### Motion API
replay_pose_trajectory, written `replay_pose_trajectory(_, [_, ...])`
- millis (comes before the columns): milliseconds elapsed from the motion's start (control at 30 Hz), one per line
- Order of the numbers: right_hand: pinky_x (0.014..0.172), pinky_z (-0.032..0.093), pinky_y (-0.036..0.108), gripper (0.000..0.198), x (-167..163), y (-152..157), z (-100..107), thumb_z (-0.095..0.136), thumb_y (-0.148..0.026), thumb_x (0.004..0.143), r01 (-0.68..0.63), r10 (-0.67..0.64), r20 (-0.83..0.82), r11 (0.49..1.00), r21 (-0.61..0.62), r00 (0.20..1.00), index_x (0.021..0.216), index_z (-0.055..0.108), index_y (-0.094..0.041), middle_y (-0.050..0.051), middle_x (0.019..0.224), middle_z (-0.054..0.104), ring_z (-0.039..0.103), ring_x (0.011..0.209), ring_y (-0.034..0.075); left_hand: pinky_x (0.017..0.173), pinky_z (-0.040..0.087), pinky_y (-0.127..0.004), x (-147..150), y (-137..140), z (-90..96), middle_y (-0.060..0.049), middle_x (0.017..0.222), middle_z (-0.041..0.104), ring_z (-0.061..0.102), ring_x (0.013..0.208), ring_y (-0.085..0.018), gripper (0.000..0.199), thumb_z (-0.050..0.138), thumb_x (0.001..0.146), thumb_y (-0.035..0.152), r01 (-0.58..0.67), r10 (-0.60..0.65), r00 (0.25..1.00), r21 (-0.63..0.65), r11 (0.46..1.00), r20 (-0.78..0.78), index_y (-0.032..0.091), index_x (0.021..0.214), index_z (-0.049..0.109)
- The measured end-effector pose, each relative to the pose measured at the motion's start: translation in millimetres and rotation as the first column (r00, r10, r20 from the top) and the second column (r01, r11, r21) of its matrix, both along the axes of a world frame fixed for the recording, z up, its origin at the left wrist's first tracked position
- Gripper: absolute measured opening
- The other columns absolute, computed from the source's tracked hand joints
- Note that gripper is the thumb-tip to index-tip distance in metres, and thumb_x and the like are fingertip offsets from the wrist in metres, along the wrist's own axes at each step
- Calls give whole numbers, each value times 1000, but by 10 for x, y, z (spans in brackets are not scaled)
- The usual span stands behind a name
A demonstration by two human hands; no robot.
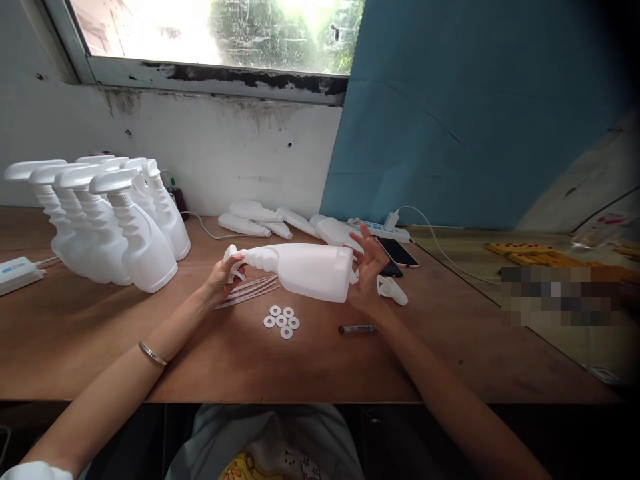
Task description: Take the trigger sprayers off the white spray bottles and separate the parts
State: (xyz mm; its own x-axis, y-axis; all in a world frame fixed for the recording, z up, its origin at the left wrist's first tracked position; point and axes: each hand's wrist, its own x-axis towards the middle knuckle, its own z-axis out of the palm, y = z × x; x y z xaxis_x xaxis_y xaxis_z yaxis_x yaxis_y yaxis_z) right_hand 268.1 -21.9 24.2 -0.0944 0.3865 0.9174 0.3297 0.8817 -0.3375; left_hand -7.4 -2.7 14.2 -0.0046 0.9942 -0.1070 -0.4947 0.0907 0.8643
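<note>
Head view: left hand [223,273] pinches the trigger head [231,253] on a sideways spray bottle [314,270], seemingly mid-assembly; right hand [369,277], spread open beside it, should next steady it.

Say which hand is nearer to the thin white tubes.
Left. The left hand is close by the white tubes, toward their left end; the right hand is farther, to their right, by the bottle's base.

Left hand [225,272] curled gripping, right hand [369,272] splayed

White bottle [315,272], sideways, sprayer [231,253] apparently on
</note>
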Motion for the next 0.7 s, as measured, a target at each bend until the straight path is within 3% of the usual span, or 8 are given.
replay_pose_trajectory(133, [96, 39, 49, 58, 79, -11, -42, 68, -35, 69, -29, 1, 204, 990, 134, 979, 119, 39, -39, -1, 135, 39, 38, 123, 28, 37, 39, -12, -22, 14, -34, 1, 63, 59, 50, 45, -5, 21, 67, 62, 18, 44, -44, 999, -13, 999, -9, 13, 81, 58])
replay_pose_trajectory(233, [97, 37, 51, 60, 87, -58, -4, 58, -35, 78, 64, -80, 247, 995, 71, 966, 131, 29, -34, 5, 132, 40, 40, 120, 28, 38, 41, -14, -34, 20, -62, -1, 65, 62, 51, 45, -6, 23, 67, 65, 23, 77, -78, 996, -34, 997, -47, 12, 82, 58])
replay_pose_trajectory(333, [100, 31, 50, 62, 105, -99, 50, 49, -40, 83, 226, -220, 184, 974, -12, 958, 138, 20, -29, 8, 130, 36, 36, 121, 28, 37, 41, -15, -12, 11, -82, -4, 67, 63, 51, 44, -6, 29, 69, 66, 30, 107, -110, 989, -33, 994, -97, 11, 85, 59])
replay_pose_trajectory(433, [102, 28, 49, 55, 128, -103, 64, 41, -45, 86, 283, -280, 99, 959, -19, 955, 136, 27, -27, 9, 125, 32, 32, 122, 28, 38, 42, -15, 24, -4, -89, -3, 72, 64, 53, 46, -7, 33, 72, 64, 30, 108, -106, 986, 10, 994, -128, 12, 89, 59])
replay_pose_trajectory(567, [90, 41, 44, 55, 127, -64, 20, 54, -41, 79, 220, -223, -19, 969, -109, 975, 130, 36, -27, 8, 110, 43, 47, 104, 25, 39, 42, -15, 24, 0, -88, -1, 68, 61, 55, 47, -8, 33, 75, 61, 26, 81, -77, 987, 26, 996, -140, 12, 87, 59])
replay_pose_trajectory(700, [73, 48, 34, 37, 131, -25, -4, 67, -35, 70, 124, -159, -171, 972, -199, 972, 103, 54, -26, 2, 91, 53, 55, 81, 18, 38, 43, -16, -9, 20, -90, 0, 62, 59, 56, 49, -9, 29, 75, 60, 20, 66, -65, 988, 8, 998, -139, 11, 83, 59])
